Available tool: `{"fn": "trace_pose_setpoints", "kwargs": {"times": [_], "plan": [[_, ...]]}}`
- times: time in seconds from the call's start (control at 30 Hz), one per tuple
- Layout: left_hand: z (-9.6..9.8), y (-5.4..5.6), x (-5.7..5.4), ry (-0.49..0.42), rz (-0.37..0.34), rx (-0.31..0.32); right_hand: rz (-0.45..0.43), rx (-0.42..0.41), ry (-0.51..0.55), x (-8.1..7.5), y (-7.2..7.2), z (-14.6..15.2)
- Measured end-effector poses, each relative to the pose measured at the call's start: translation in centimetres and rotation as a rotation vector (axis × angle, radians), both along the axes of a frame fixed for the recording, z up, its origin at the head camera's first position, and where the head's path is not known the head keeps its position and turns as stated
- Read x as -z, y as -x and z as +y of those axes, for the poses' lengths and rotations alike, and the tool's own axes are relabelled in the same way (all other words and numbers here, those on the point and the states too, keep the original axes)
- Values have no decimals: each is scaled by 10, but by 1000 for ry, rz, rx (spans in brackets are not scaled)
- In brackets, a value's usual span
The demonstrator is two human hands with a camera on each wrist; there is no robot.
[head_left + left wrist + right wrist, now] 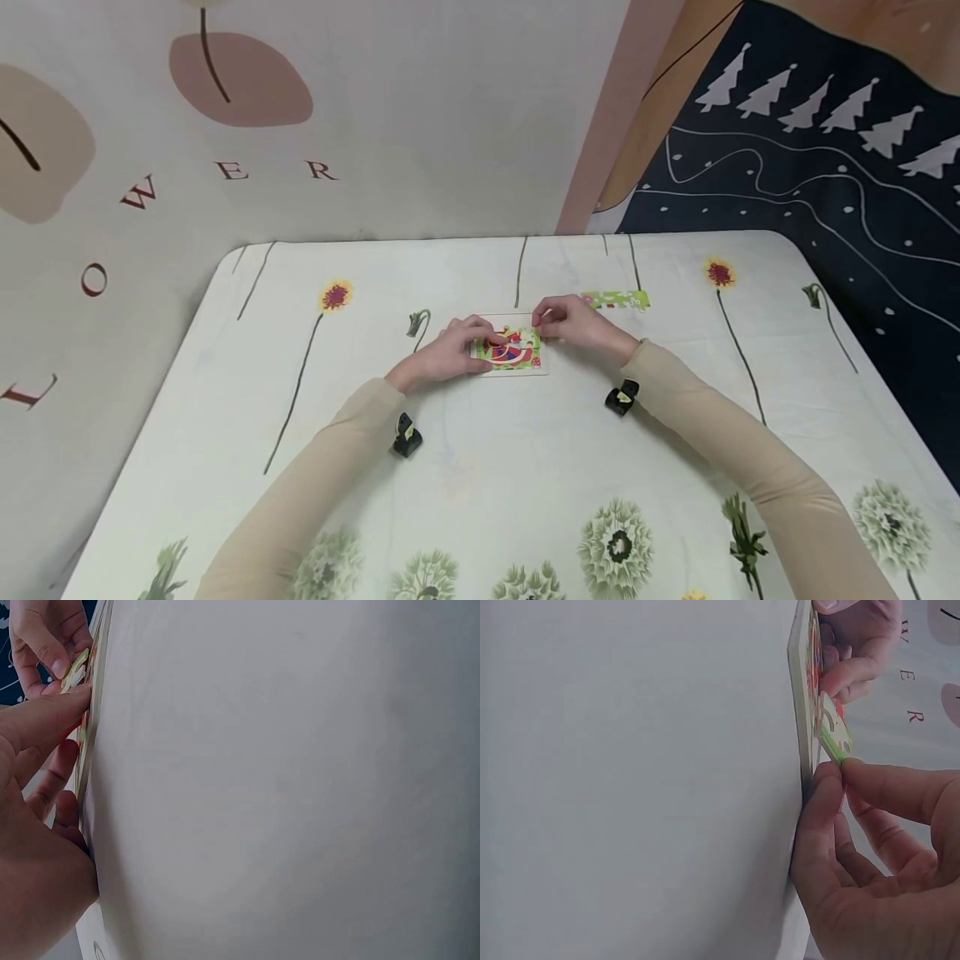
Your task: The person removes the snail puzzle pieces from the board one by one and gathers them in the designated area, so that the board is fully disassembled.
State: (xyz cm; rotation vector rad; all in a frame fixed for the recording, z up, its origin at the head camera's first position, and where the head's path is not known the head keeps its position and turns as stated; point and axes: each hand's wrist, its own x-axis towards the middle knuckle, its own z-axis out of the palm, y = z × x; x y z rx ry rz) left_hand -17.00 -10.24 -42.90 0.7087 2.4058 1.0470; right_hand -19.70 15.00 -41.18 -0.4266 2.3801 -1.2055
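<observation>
A small jigsaw puzzle (516, 360) with a colourful picture in red, green and blue lies in a thin pale tray (517, 374) on the table. My left hand (448, 348) rests on its left side, a finger reaching over the picture and the thumb near the lower edge. At the upper right corner, my right hand (579, 323) pinches a puzzle piece (834, 733) between thumb and fingertips. This piece, pale with a green edge, stands tilted above the tray in the right wrist view. Fingers hide part of the picture.
Behind the right hand lies a green patterned strip (618, 299), perhaps more puzzle pieces. The table cloth (487, 467) is white with printed flowers. A black wrist device hangs by each forearm, left (407, 436) and right (622, 397). A pale printed wall covering (450, 125) rises behind the table.
</observation>
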Motion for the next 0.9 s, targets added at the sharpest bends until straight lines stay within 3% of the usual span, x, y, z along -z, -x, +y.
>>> {"fn": "trace_pose_setpoints", "kwargs": {"times": [0.2, 0.9], "plan": [[-1, 0, -1, 4, 1, 2, -20, 37, -5, 0, 2, 4], [-2, -1, 2, -5, 34, 26, 33, 172, 38, -7, -5, 40]]}}
